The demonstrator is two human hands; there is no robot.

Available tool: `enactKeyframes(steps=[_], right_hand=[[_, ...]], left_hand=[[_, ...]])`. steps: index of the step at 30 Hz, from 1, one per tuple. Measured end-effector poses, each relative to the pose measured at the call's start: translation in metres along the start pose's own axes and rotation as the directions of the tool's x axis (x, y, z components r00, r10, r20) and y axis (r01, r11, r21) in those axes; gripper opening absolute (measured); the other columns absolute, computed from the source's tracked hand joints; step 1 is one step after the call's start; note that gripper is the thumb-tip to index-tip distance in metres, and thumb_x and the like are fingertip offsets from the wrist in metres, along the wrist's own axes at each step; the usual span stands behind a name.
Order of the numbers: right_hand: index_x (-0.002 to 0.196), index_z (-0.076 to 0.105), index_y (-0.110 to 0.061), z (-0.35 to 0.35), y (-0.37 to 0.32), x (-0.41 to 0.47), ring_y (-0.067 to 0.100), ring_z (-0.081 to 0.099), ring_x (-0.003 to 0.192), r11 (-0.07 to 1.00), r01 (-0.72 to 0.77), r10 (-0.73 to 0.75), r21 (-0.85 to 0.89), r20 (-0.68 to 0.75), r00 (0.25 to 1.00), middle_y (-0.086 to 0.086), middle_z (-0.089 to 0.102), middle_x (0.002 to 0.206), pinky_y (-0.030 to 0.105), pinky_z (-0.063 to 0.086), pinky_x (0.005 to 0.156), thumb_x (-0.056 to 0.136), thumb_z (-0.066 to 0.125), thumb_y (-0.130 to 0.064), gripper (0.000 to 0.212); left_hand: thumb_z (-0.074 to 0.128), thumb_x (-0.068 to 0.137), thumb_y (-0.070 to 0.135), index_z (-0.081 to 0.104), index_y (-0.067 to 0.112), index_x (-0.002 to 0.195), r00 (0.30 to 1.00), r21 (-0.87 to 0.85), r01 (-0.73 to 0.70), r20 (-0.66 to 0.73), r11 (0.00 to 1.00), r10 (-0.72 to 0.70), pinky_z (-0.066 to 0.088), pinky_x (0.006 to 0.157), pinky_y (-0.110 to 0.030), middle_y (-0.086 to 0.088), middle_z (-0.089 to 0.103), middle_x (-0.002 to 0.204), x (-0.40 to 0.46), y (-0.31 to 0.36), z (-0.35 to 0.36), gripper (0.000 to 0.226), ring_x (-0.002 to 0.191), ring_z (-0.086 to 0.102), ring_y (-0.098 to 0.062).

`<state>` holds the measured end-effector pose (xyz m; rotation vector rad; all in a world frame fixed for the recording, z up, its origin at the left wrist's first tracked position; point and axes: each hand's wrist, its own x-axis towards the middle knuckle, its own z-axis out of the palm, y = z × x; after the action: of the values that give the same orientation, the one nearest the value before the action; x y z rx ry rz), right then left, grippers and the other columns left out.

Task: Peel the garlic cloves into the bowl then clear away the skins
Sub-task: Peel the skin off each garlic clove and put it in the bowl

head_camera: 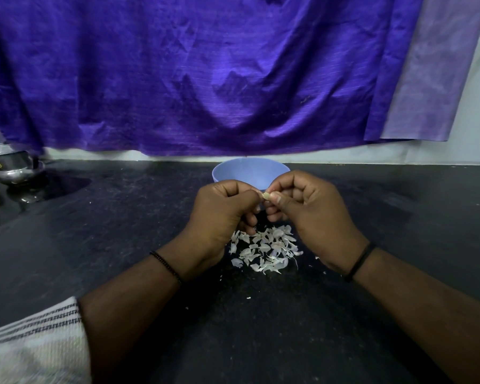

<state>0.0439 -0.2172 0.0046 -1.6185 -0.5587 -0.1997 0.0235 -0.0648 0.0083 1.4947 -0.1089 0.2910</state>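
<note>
Item 1. Metal vessel (11, 167), silver-coloured, stood at the far left of the dark countertop (122, 245), at about 9 o'clock from the bowl, well apart from it; its upper part was hidden under the cloth.

Item 2. Striped sleeve (34, 342), pale with dark bands, lay at the lower left corner, at 7 o'clock from the hands.

Item 3. Purple cloth (205, 73) hung across the back wall, its hem just above the bowl at 12 o'clock.

Item 4. Left hand (222, 214), a beaded band at the wrist, was held above the counter with fingers curled; thumb and forefinger pinched one end of the garlic clove.

Item 5. Garlic clove (266, 195), small and pale, sat between the two hands, pinched by both, just in front of the bowl's near rim at 6 o'clock from it. How much skin remained on it could not be told.

Item 6. Blue bowl (250, 171) stood on the counter at 12 o'clock from the hands, its near side partly covered by them. Its contents could not be seen.

Item 7. Garlic skins (263, 249), a loose pile of white flakes, lay on the counter at 6 o'clock beneath the hands, with a few stray bits nearer the viewer.

Item 8. Right hand (313, 214), a dark band at the wrist, had fingers curled, thumb and forefinger gripping the clove's other end.
</note>
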Motion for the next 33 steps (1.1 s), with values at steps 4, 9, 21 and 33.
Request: enactKeyframes(steps=[4, 9, 21, 33], right_hand=[[0.092, 0.067, -0.008, 0.002, 0.0, 0.0, 0.014, 0.068, 0.07, 0.987, -0.075, 0.074, 0.143, 0.014, 0.997, 0.01, 0.072, 0.077, 0.024, 0.058, 0.065, 0.093, 0.062, 0.002, 0.012], [0.094, 0.067, -0.011, 0.003, 0.001, -0.001, 0.013, 0.067, 0.074, 0.98, -0.115, 0.112, 0.16, 0.025, 0.993, 0.007, 0.072, 0.081, 0.024, 0.057, 0.068, 0.093, 0.062, -0.001, 0.011], [0.092, 0.074, -0.018, -0.014, -0.003, 0.002, 0.009, 0.063, 0.077, 0.736, 0.404, -0.392, -0.543, 0.144, 0.909, -0.009, 0.068, 0.082, 0.028, 0.052, 0.068, 0.085, 0.075, -0.011, 0.009], [0.089, 0.066, -0.012, -0.007, -0.003, 0.006, 0.01, 0.063, 0.071, 0.991, 0.131, -0.131, -0.013, 0.002, 0.991, 0.001, 0.067, 0.08, 0.023, 0.056, 0.063, 0.088, 0.067, 0.005, 0.017]], left_hand=[[0.062, 0.086, -0.005, 0.065, -0.001, 0.074, 0.999, -0.052, 0.043, 0.009, 0.998, -0.043, 0.042, 0.041, -0.024, -0.007, 0.057, 0.058, 0.001, -0.001, 0.001, 0.013, 0.045, 0.047, -0.013], [0.06, 0.087, -0.005, 0.064, -0.001, 0.076, 0.998, -0.063, 0.056, 0.021, 0.996, -0.055, 0.042, 0.04, -0.023, -0.006, 0.057, 0.057, 0.001, 0.001, 0.001, 0.013, 0.044, 0.047, -0.012], [0.061, 0.089, -0.003, 0.066, -0.006, 0.081, 0.998, 0.123, -0.05, 0.043, 0.991, 0.045, 0.046, 0.042, -0.026, -0.002, 0.057, 0.056, 0.0, -0.002, -0.002, 0.01, 0.044, 0.049, -0.013], [0.059, 0.089, -0.006, 0.064, -0.007, 0.08, 1.0, 0.085, -0.027, 0.013, 0.996, 0.026, 0.045, 0.041, -0.026, -0.003, 0.055, 0.056, 0.002, -0.002, -0.004, 0.01, 0.044, 0.048, -0.013]])
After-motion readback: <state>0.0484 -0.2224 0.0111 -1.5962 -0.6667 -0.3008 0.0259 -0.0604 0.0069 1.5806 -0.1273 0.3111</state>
